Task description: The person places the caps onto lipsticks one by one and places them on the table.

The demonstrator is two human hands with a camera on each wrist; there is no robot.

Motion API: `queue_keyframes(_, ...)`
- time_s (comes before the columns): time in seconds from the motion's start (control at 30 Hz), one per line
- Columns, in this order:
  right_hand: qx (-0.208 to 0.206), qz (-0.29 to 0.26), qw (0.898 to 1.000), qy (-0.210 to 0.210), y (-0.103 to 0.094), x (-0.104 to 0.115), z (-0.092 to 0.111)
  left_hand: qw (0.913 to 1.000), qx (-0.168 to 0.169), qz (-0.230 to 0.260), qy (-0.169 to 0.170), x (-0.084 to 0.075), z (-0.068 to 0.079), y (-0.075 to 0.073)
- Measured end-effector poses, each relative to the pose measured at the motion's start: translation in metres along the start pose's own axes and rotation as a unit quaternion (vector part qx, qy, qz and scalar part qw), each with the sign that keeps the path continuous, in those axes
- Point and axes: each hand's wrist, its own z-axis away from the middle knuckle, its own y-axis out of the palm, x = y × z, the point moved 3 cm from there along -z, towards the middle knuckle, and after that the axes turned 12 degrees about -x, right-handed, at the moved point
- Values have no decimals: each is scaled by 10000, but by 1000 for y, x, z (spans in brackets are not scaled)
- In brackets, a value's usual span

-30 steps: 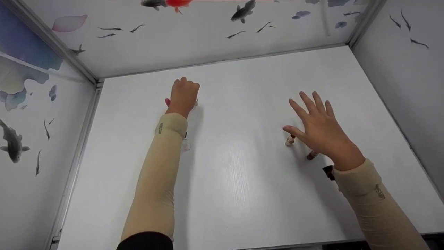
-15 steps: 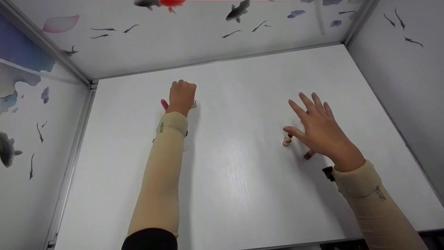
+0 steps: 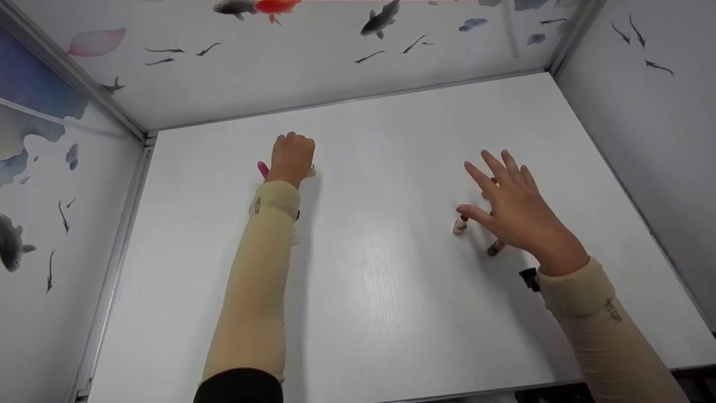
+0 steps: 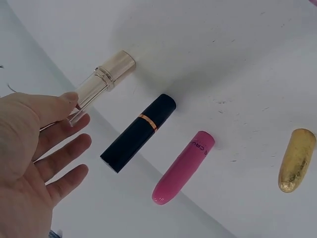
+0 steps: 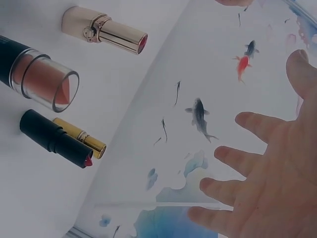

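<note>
My left hand (image 3: 292, 159) is over the far left of the table. In the left wrist view its thumb and forefinger pinch the clear-capped end of a pale gold lipstick (image 4: 116, 67). Beside that stand a black lipstick tube (image 4: 138, 131) with a gold band, a pink tube (image 4: 183, 167) and a gold one (image 4: 297, 159). With fingers spread, my right hand (image 3: 517, 210) holds nothing above the right side. Near it, in the right wrist view, are a pale gold lipstick (image 5: 104, 29), a clear-ended one (image 5: 42, 77), a black one with a red tip (image 5: 57, 139) and a gold one (image 5: 91, 144).
The white table (image 3: 380, 280) is bounded by a back panel (image 3: 313, 73) printed with fish and by side panels. Under my right hand stand a pale tube (image 3: 460, 225) and a brown-ended tube (image 3: 495, 247). Some items are hidden behind the left forearm (image 3: 251, 280).
The head view has shifted slightly, moving the table leftward in it. Slightly more of the pink tube shows beside my left hand. Both hands keep nearly the same pose.
</note>
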Motion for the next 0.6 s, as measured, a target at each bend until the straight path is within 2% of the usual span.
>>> queue_keyframes(0.2,-24,-29,10000,11,1,-1,1,9997,204,-151,24,2,2,-1)
queue_keyframes(0.33,-47,-47,10000,1,4,-2,2,9999,68,-68,114,3,6,-4)
queue_keyframes(0.4,-34,-38,10000,-25,5,-2,2,9999,-99,19,134,5,10,-8)
queue_keyframes(0.5,-20,-38,10000,-47,6,-2,2,9975,-563,421,53,10,20,-17)
queue_keyframes(0.6,0,-48,10000,-63,6,-2,1,9882,-1136,1028,-30,15,36,-29)
